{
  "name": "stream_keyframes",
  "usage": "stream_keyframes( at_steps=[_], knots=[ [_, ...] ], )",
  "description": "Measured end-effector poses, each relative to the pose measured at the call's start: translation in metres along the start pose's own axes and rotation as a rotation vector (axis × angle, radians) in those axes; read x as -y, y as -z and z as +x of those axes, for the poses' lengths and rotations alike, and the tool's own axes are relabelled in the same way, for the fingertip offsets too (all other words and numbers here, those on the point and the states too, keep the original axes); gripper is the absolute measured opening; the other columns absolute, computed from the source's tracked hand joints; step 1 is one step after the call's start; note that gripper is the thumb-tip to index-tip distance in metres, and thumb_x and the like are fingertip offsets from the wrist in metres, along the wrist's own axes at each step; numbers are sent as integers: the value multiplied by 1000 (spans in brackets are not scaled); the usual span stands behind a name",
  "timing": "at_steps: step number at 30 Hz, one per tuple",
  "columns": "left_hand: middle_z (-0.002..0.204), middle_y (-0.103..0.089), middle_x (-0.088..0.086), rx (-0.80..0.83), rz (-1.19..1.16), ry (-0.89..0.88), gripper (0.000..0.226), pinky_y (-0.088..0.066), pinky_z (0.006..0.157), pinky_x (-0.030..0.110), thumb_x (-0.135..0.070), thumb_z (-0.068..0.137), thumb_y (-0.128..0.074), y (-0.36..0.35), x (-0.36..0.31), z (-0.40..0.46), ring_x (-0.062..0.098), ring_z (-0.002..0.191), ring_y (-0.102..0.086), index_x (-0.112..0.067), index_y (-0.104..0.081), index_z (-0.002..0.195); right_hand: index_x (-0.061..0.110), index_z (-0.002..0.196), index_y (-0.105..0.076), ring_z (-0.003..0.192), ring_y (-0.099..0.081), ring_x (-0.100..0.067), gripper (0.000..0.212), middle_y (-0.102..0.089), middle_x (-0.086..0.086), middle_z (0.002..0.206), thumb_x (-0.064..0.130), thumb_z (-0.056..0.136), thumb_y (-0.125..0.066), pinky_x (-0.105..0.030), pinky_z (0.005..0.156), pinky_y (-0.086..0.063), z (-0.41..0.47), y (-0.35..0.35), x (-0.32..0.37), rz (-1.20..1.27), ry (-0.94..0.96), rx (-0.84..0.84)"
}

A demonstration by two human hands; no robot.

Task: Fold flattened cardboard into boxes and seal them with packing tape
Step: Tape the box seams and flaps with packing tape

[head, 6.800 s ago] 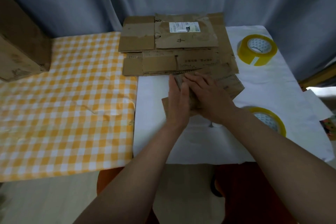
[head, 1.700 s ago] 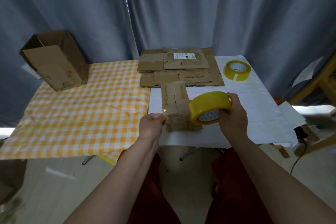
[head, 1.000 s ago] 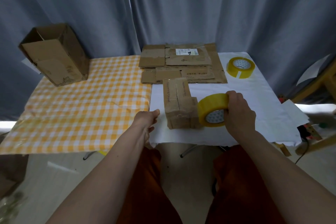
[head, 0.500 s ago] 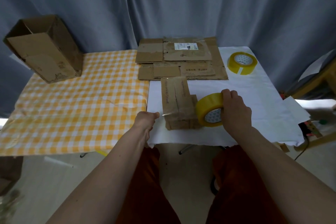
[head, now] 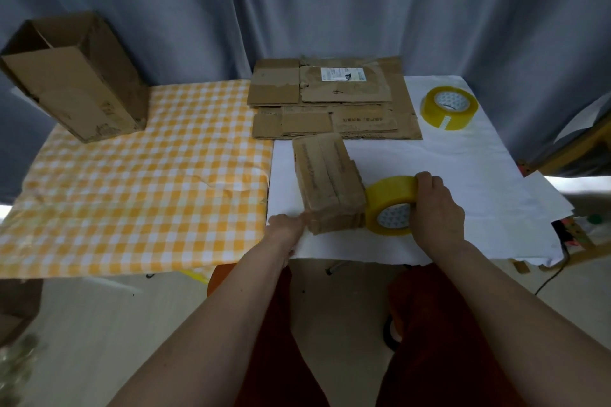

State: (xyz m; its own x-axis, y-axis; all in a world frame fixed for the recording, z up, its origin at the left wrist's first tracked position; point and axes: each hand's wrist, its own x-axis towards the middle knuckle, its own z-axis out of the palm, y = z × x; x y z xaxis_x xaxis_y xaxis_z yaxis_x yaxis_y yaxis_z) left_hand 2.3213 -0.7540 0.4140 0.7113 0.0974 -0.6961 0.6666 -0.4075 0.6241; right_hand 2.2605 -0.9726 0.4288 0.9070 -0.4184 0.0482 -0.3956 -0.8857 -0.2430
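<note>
Head cam: small worn brown box (head: 325, 182) on white sheet (head: 463, 175), near edge. R hand (head: 436, 208) grips yellow tape roll (head: 390, 205) beside it; L hand (head: 286, 225) touches box corner, grip unclear. Flat cardboard (head: 330, 99) behind; grey curtain (head: 330, 3).

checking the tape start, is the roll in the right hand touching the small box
Touching. The head view shows the tape roll, gripped by the right hand, pressed against the small box's near right corner, no gap showing.

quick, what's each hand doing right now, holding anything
Left hand: touches the near left corner of the small box; grip cannot be told.
Right hand: grips the tape roll beside the box.
</note>
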Motion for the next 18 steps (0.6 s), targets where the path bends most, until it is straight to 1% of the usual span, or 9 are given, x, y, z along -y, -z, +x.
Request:
stream_keyframes(
  at_steps=[2,5,7,8,10,12,14,15,18],
  knots=[
    [145,-31,17,-108,236,-121,72,-39,105,44,-42,93,-59,-6,2,-3,36,131,-38,-7,-26,146,5,123,-43,102,-51,-35,39,-48,-17,115,0,86,-53,-36,63,-34,0,-1,-2,21,4,1],
    [143,-32,16,-123,468,-274,60,-36,103,42,-31,95,-56,-20,7,-15,34,132,-33,-9,-29,144,5,124,-42,105,-50,-34,38,-47,-16,118,2,87,-52,-35,66,-33,-2,-2,-2,44,9,18],
    [141,-33,15,-166,478,-296,55,-36,104,38,-19,95,-54,-26,12,-23,32,132,-32,-8,-29,142,5,124,-42,107,-49,-32,38,-47,-15,119,2,87,-51,-35,66,-33,-3,-2,-2,54,28,19],
    [142,-33,15,-252,447,-346,57,-35,105,36,-11,93,-55,-27,14,-26,30,132,-32,-7,-28,144,5,125,-42,107,-48,-31,39,-47,-15,120,1,87,-51,-34,65,-33,-3,-2,-3,61,34,17],
    [139,-39,14,-476,335,-571,60,-37,105,33,3,87,-54,-23,15,-32,27,130,-34,-5,-35,143,5,126,-41,110,-47,-31,41,-46,-15,122,-1,86,-51,-34,66,-33,-3,-2,-7,85,43,33],
    [129,-50,14,-554,258,-761,46,-40,97,28,7,85,-52,-19,8,-36,28,123,-43,-3,-51,130,5,129,-39,113,-45,-31,45,-45,-15,125,0,87,-53,-35,70,-36,-3,-2,-9,142,49,66],
    [115,-57,15,-435,361,-738,23,-40,85,28,-6,91,-50,-20,-8,-33,30,111,-52,-2,-58,112,5,130,-38,114,-45,-31,47,-45,-15,125,2,86,-55,-39,76,-40,-4,-1,-8,220,60,102],
    [113,-57,15,-356,429,-650,23,-43,83,31,-16,94,-50,-23,-20,-27,31,107,-55,-2,-56,111,6,129,-38,114,-45,-31,48,-45,-14,124,3,86,-56,-40,78,-41,-6,-2,-7,256,75,119],
    [127,-51,15,-260,603,-374,68,-47,93,39,-52,88,-56,-30,-53,-15,31,116,-52,-2,-45,132,10,126,-37,106,-49,-28,48,-46,-8,112,8,84,-60,-36,74,-41,-9,-4,-6,326,128,190]
  ],
)
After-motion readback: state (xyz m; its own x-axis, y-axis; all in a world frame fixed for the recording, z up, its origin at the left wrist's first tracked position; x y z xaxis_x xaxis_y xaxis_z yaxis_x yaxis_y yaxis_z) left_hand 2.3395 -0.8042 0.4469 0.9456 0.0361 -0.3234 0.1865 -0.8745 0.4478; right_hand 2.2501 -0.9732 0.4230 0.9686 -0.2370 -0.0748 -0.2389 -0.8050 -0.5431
